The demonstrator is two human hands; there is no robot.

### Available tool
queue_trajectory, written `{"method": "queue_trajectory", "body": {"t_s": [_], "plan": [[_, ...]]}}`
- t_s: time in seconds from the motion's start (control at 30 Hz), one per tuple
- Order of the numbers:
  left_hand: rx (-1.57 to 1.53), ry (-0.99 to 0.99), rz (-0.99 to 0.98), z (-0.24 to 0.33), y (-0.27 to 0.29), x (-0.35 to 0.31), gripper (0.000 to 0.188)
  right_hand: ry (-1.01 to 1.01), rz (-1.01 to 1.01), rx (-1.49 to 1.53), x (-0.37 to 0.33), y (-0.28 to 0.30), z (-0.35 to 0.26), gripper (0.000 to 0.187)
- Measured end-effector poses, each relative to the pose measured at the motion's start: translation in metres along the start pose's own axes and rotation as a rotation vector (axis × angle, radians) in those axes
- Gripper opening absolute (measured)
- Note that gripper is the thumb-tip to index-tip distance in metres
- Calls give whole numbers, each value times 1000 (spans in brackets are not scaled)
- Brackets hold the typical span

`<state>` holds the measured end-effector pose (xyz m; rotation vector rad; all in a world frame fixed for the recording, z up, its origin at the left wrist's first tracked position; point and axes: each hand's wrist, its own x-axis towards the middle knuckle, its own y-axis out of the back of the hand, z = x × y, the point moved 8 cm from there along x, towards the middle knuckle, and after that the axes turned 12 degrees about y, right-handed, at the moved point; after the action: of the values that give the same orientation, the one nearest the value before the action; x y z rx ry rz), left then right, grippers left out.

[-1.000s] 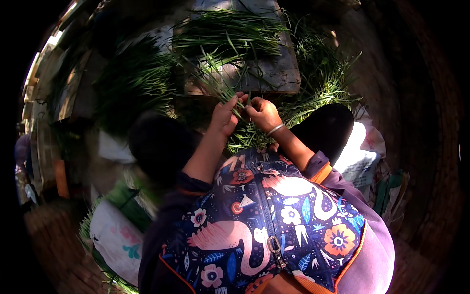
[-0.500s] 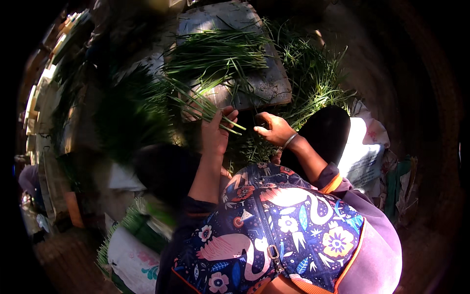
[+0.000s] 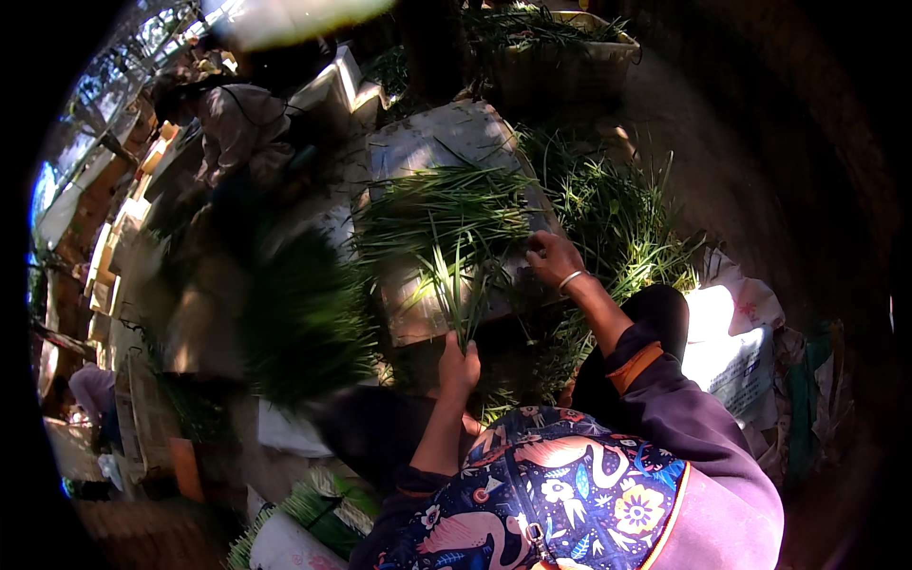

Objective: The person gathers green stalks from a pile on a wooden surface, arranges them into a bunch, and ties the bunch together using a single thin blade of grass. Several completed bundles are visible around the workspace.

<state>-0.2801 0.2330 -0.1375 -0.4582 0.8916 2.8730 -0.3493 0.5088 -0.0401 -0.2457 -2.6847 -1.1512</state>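
Observation:
My left hand (image 3: pixel 459 369) is closed round the lower ends of a small bunch of chives (image 3: pixel 454 294), whose thin green leaves fan upward over the near edge of a pale board (image 3: pixel 418 326). On that board a larger pile of chives (image 3: pixel 456 195) lies crosswise. My right hand (image 3: pixel 555 258), with a bracelet at the wrist, is at the board's right edge beside the pile's right end. Its fingers are curled together, and what they hold, if anything, is too small to make out.
Loose green leaves (image 3: pixel 617 214) are heaped right of the board. A large dark green bundle (image 3: pixel 304 313) stands at its left. Beyond it is a pale crate (image 3: pixel 608 57) topped with greens. White sacks (image 3: pixel 736 370) lie by my right knee. Another person (image 3: pixel 242 123) is at the far left.
My left hand has turned the chives from slanting left to pointing away from me. My right hand has moved from near the left hand to the board's right edge. The view has tilted up.

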Motion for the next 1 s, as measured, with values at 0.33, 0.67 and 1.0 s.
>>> {"method": "queue_trajectory", "body": {"t_s": [0.33, 0.67, 1.0], "plan": [[-1221, 452, -655, 10, -22, -22, 31, 260, -39, -423, 69, -16, -5, 17], [-1422, 399, -714, 14, -30, -13, 24, 208, 144, -106, -2, 50, -58, 24], [-1518, 234, -835, 8, -49, 8, 30, -191, -344, 844, -155, -93, -60, 26]]}}
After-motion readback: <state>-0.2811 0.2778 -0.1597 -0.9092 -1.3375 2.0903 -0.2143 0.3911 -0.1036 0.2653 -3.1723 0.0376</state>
